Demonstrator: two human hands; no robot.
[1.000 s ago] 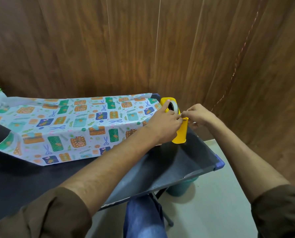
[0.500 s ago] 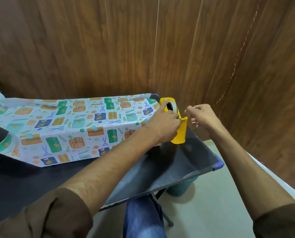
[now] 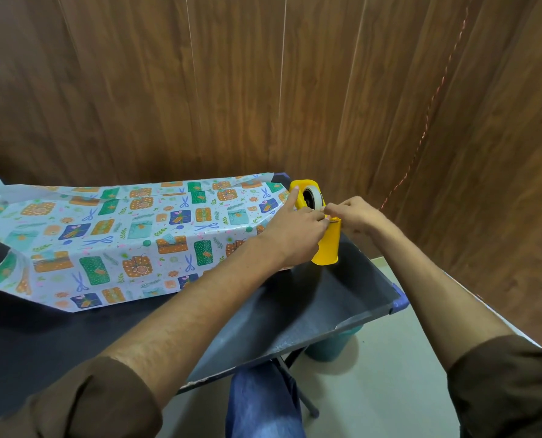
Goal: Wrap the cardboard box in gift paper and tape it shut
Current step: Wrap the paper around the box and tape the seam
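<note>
A: What is held?
B: Left hand grips the yellow tape dispenser; right hand pinches the tape end beside it.
A: And the gift paper?
B: On the table, left of the grip.

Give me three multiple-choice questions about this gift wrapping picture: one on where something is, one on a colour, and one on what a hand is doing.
1. Where is the tape dispenser relative to the gift paper?
A) at its right end
B) on top of its middle
C) at its left end

2. What colour is the dispenser's casing?
A) red
B) yellow
C) green

3. What is the left hand doing?
A) lying flat on the table
B) holding scissors
C) gripping the tape dispenser

Answers:
1 A, it stands just past the paper's right end.
2 B, the casing is plain yellow.
3 C, its fingers wrap the casing, with the index finger on top.
</note>
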